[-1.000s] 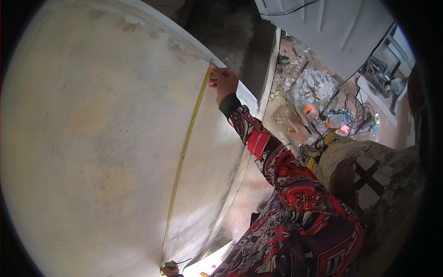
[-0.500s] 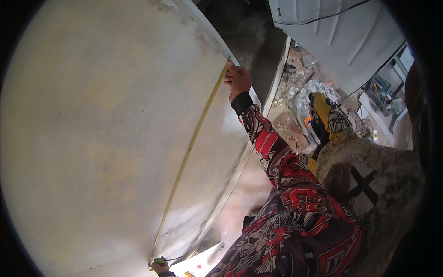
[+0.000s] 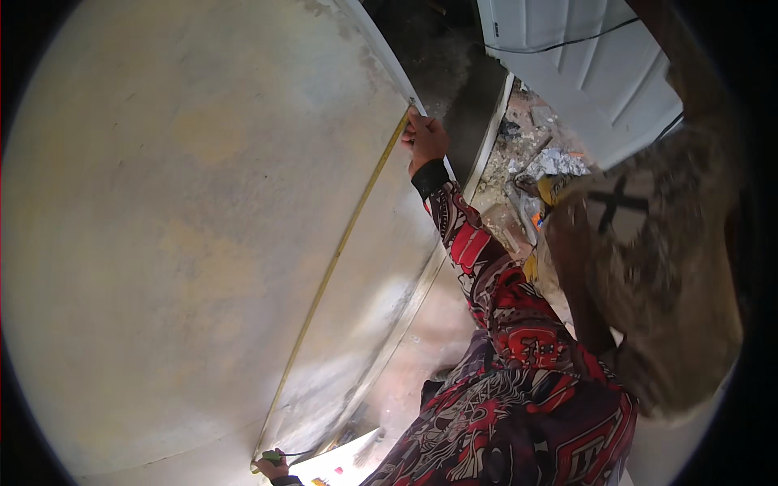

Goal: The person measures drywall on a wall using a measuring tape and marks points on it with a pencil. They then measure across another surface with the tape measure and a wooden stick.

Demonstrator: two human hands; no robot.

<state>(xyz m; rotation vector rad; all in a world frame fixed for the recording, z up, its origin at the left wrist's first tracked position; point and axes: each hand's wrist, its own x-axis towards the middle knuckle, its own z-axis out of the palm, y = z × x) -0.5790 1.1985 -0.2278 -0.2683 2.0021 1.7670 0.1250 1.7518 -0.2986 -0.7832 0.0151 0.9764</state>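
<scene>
A yellow tape measure blade (image 3: 334, 261) runs stretched along a pale, patchy plastered wall (image 3: 186, 235). At its upper end my right hand (image 3: 428, 141) pinches the tip against the white edge strip by a dark opening. My left hand (image 3: 275, 465) is far below, at the lower edge of the view, closed around the green tape measure case (image 3: 271, 458). Most of the left hand's fingers are small and partly hidden. A patterned red and black sleeve with a dark cuff covers my right arm.
A white panelled door (image 3: 579, 77) with a dark cable across it is at upper right. Rubble (image 3: 519, 154) and foil-like scraps lie beside a white frame edge. A large stained brown cloth form (image 3: 656, 267) with a black X fills the right side.
The brown cloth form has shifted up and now covers more of the right side, hiding tools behind it. Both my hands keep their hold on the tape; the view has shifted slightly.
</scene>
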